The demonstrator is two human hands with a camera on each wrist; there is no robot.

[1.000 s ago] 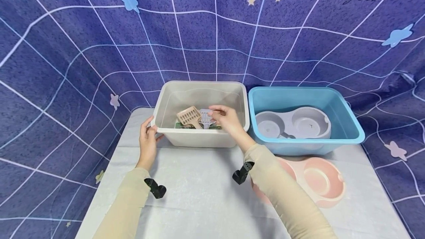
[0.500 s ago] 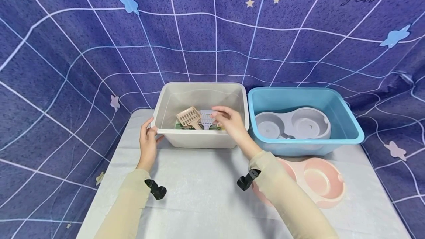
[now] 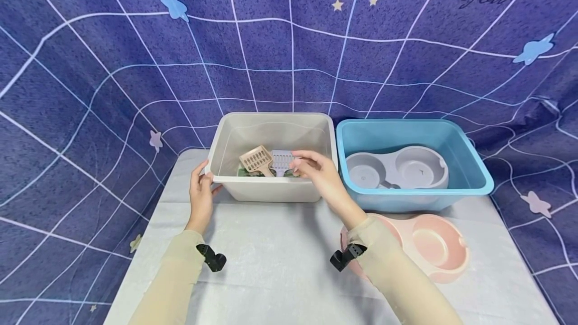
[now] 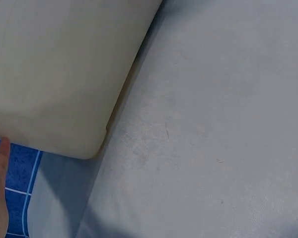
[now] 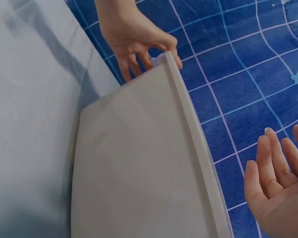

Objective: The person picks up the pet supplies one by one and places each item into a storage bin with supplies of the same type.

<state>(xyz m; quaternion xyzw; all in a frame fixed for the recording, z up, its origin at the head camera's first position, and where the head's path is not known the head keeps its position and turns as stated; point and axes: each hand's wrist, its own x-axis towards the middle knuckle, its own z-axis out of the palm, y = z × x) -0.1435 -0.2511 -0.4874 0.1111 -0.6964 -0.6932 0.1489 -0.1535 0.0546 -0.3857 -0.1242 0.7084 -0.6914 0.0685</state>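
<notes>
A beige cat litter box (image 3: 266,192) stands in the middle of the table. At its left front corner my left hand (image 3: 200,195) grips the rim, thumb over the edge and fingers against the outer wall. Inside lie a tan slotted litter scoop (image 3: 256,158) and a lavender litter scoop (image 3: 282,158), heads up, over something green that is mostly hidden. My right hand (image 3: 321,177) hovers over the right front part of the box, fingertips close to the lavender scoop. In the right wrist view its fingers (image 5: 273,163) are loosely bent with nothing between them.
To the right stands a blue litter box (image 3: 406,192) holding a grey double pet bowl (image 3: 392,164) and a grey scoop handle. A pink double pet bowl (image 3: 408,234) sits in front of it, partly under my right forearm. A dark blue patterned curtain (image 3: 271,39) hangs behind the table.
My right hand has drawn slightly to the right and toward me, away from the lavender scoop. My left hand stays on the box's rim, and the scoops lie as before.
</notes>
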